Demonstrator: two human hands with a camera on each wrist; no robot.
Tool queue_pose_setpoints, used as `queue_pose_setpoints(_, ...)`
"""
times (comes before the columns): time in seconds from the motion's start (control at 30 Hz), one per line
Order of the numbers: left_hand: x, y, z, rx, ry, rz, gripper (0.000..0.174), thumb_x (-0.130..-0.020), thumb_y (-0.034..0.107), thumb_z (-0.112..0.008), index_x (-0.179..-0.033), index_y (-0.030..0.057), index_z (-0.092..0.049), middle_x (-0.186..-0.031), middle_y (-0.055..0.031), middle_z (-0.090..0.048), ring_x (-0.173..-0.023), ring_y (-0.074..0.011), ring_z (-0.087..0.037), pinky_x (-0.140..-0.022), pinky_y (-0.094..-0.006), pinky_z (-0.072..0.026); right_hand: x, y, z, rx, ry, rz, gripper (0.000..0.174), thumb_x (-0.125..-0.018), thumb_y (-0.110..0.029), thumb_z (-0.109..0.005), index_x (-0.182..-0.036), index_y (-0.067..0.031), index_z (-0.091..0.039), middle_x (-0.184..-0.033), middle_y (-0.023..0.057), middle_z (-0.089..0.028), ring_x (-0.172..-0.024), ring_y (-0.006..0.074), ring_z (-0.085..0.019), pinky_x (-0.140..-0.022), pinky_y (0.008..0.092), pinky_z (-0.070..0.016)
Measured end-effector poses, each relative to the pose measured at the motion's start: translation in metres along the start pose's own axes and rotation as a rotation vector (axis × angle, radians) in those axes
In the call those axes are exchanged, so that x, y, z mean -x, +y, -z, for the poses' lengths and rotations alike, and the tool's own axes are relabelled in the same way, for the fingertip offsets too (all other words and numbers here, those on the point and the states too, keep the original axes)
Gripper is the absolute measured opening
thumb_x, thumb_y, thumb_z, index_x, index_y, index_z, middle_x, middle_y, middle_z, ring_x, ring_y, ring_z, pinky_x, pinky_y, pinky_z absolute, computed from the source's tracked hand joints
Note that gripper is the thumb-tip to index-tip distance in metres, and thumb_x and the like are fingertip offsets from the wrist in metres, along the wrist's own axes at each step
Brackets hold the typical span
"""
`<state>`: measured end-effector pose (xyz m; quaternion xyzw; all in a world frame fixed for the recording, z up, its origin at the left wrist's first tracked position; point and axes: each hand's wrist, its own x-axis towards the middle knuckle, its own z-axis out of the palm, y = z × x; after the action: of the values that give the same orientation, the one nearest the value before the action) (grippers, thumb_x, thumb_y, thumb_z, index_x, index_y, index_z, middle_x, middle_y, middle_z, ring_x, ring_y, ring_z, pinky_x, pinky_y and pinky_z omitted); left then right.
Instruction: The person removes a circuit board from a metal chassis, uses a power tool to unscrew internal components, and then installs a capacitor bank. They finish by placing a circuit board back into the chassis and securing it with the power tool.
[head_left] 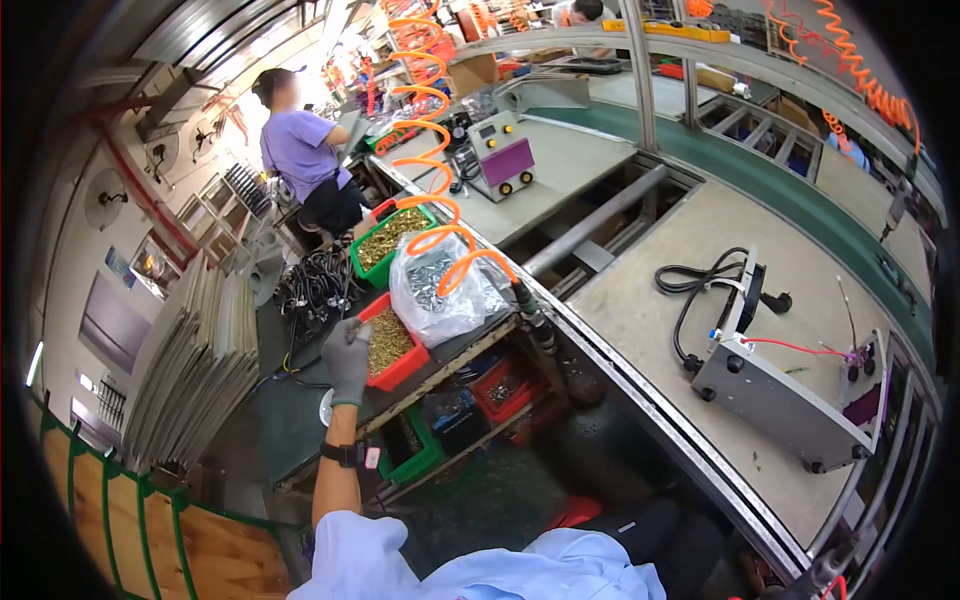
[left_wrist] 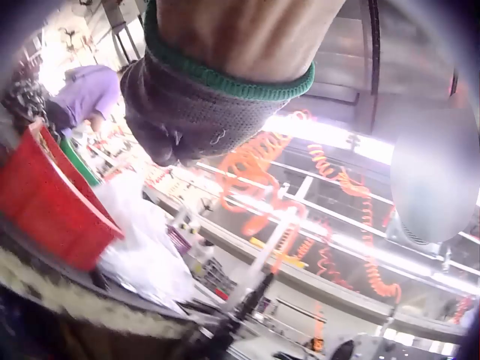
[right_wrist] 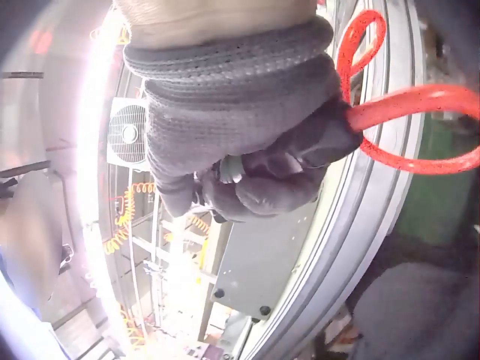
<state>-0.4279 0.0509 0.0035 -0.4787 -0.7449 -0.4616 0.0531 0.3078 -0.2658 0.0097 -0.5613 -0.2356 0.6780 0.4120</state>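
My left hand (head_left: 347, 362), in a grey glove, is at the near left side of a red bin (head_left: 412, 364) full of small brass-coloured screws (head_left: 388, 342). The left wrist view shows the gloved hand (left_wrist: 202, 112) with its fingers bent inward, beside and above the red bin (left_wrist: 56, 202); what lies inside the fingers is hidden. In the right wrist view my gloved right hand (right_wrist: 247, 142) curls round an air tool, mostly hidden by the fingers, with a red-orange coiled hose (right_wrist: 412, 105) at its end.
A clear plastic bag (head_left: 436, 290) of silver screws and a green bin (head_left: 385, 245) stand beyond the red bin. On the workbench (head_left: 640, 290) at right lies a grey metal housing (head_left: 790, 400) with a black cord. An orange coiled hose (head_left: 425, 130) hangs over the bins. A person (head_left: 305, 150) stands far left.
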Motion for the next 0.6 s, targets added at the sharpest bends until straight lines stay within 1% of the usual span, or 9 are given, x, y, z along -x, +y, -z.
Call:
queue_pose_setpoints(0.13,0.035,0.058,-0.003,0.281,-0.216,0.166,0.021,-0.095,0.022,-0.071,-0.101,0.0028,-0.073,-0.072,0.0038,-0.062,-0.059,-0.0047,-0.054,-0.052,-0.0245,-0.0433,-0.037,-0.008,-0.013,-0.242,-0.354,0.042,0.058,-0.099,-0.025,-0.063,-0.146,0.0008,-0.043,-0.111,0.0197,-0.068,-0.092,0.0295,-0.07,-0.074,0.0351,-0.0578)
queue_pose_setpoints(0.17,0.06,0.099,-0.014,0.403,-0.316,0.262,0.018,-0.095,0.022,-0.07,-0.099,0.0044,-0.074,-0.071,0.0049,-0.061,-0.058,-0.0041,-0.053,-0.049,-0.0236,-0.0418,-0.036,0.008,-0.038,-0.016,-0.197,0.315,0.043,-0.088,-0.019,-0.072,-0.125,-0.0023,-0.056,-0.105,0.0193,-0.065,-0.06,0.0199,-0.061,-0.047,0.0282,-0.0471)
queue_pose_setpoints(0.23,0.107,0.137,-0.055,0.626,-0.597,0.35,0.017,-0.098,0.015,-0.063,-0.107,0.0043,-0.073,-0.08,-0.0005,-0.068,-0.064,-0.0065,-0.06,-0.054,-0.0219,-0.0481,-0.056,-0.002,-0.069,-0.043,-0.097,0.286,0.048,-0.082,-0.018,-0.073,-0.121,0.0006,-0.054,-0.099,0.0128,-0.061,-0.054,0.0155,-0.057,-0.042,0.0226,-0.0409)
queue_pose_setpoints(0.27,0.132,0.163,-0.074,0.738,-0.755,0.36,0.021,-0.098,0.011,-0.061,-0.113,0.0032,-0.072,-0.089,-0.0037,-0.07,-0.072,-0.0086,-0.064,-0.062,-0.0231,-0.0529,-0.067,0.008,-0.07,0.07,-0.015,0.195,0.049,-0.08,-0.014,-0.074,-0.123,-0.0004,-0.055,-0.095,0.0105,-0.061,-0.053,0.0138,-0.056,-0.042,0.0215,-0.0408)
queue_pose_setpoints(0.33,0.175,0.214,-0.101,0.766,-1.068,0.345,0.026,-0.097,0.011,-0.061,-0.117,-0.0038,-0.068,-0.091,-0.007,-0.069,-0.078,-0.0123,-0.065,-0.069,-0.0258,-0.0548,-0.082,0.012,-0.094,0.465,0.16,0.354,0.038,-0.08,-0.011,-0.075,-0.115,-0.0024,-0.062,-0.093,0.0053,-0.066,-0.073,0.0144,-0.062,-0.065,0.0278,-0.0505)
queue_pose_setpoints(0.37,0.197,0.228,-0.119,0.849,-1.194,0.36,0.027,-0.097,0.011,-0.06,-0.118,-0.0042,-0.067,-0.092,-0.007,-0.069,-0.077,-0.0118,-0.065,-0.069,-0.0254,-0.0543,-0.075,-0.009,-0.116,0.374,0.183,0.236,0.037,-0.082,-0.013,-0.075,-0.115,-0.0024,-0.064,-0.095,0.0033,-0.067,-0.082,0.0133,-0.061,-0.075,0.0299,-0.0503)
queue_pose_setpoints(0.4,0.214,0.244,-0.13,0.888,-1.316,0.438,0.026,-0.099,0.015,-0.062,-0.117,-0.0032,-0.067,-0.091,-0.0055,-0.069,-0.075,-0.01,-0.065,-0.065,-0.0235,-0.0532,-0.084,0.009,-0.113,0.532,0.246,0.332,0.04,-0.081,-0.012,-0.076,-0.118,-0.0029,-0.064,-0.093,0.0014,-0.066,-0.081,0.0121,-0.06,-0.073,0.0299,-0.0507)
queue_pose_setpoints(0.47,0.243,0.261,-0.152,1.008,-1.488,0.57,0.026,-0.1,0.021,-0.063,-0.114,-0.0013,-0.067,-0.088,-0.0037,-0.068,-0.071,-0.0082,-0.063,-0.06,-0.0211,-0.0514,-0.094,0.014,-0.119,0.517,0.283,0.256,0.052,-0.069,-0.034,-0.087,-0.101,0.0,-0.067,-0.086,0.0177,-0.071,-0.076,0.0267,-0.07,-0.07,0.0401,-0.0544)
queue_pose_setpoints(0.6,0.265,0.275,-0.169,1.043,-1.596,0.622,0.028,-0.102,0.027,-0.063,-0.11,0.0008,-0.067,-0.084,-0.002,-0.066,-0.066,-0.0073,-0.062,-0.055,-0.0196,-0.0493,-0.102,0.013,-0.126,0.674,0.29,0.268,0.054,-0.069,-0.033,-0.089,-0.105,-0.0021,-0.063,-0.086,0.0126,-0.068,-0.074,0.02,-0.065,-0.071,0.0371,-0.0534)
